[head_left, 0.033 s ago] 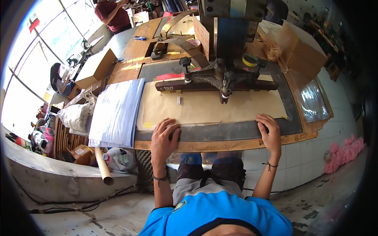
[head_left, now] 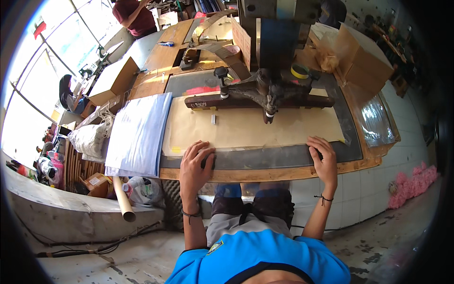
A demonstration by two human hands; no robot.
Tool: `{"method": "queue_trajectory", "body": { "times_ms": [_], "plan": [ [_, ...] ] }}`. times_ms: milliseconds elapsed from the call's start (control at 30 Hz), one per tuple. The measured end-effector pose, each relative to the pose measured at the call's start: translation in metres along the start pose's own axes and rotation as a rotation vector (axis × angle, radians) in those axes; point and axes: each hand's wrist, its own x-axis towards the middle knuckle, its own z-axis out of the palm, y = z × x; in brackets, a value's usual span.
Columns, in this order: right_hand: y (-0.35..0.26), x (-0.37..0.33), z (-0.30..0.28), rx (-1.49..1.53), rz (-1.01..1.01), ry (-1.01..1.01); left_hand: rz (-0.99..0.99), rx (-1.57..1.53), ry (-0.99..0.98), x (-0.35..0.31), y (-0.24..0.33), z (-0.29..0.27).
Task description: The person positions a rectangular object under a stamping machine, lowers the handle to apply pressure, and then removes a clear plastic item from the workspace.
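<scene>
Both palms face down at the near edge of the table. My left hand (head_left: 195,163) rests with fingers spread at the near left corner of a flat tan sheet (head_left: 241,130). My right hand (head_left: 323,158) lies with fingers extended by the sheet's near right part, on the dark grey mat (head_left: 265,160). Neither hand holds anything. Across the far part of the sheet runs a dark metal bar (head_left: 203,102), under a black cast press head (head_left: 265,90). A small whitish piece (head_left: 213,119) sits on the sheet, just in front of the bar.
Left of the mat lies a stack of pale bluish sheets (head_left: 137,132). Clear plastic packets (head_left: 376,120) are at the right edge. Behind are a yellow tape roll (head_left: 299,72), a blue cutter (head_left: 166,44) and a cardboard box (head_left: 366,61). A person in dark red (head_left: 135,19) stands far left.
</scene>
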Motion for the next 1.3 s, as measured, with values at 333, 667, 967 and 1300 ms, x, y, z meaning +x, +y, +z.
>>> {"method": "queue_trajectory", "body": {
  "times_ms": [333, 667, 967, 1300],
  "plan": [
    [0.0007, 0.0007, 0.0009, 0.008, 0.004, -0.007, -0.018, 0.008, -0.017, 0.0024, 0.0020, 0.0002],
    [0.0028, 0.0010, 0.0012, -0.008, 0.010, -0.010, -0.023, 0.012, -0.030, 0.0036, 0.0034, -0.0008],
    [0.0005, 0.0019, 0.0030, 0.007, 0.015, -0.015, -0.019, 0.003, -0.030, 0.0026, 0.0019, -0.0008],
    [0.0007, 0.0002, 0.0032, -0.022, 0.023, -0.021, 0.024, 0.119, -0.203, 0.0002, -0.0016, -0.0070]
  ]
}}
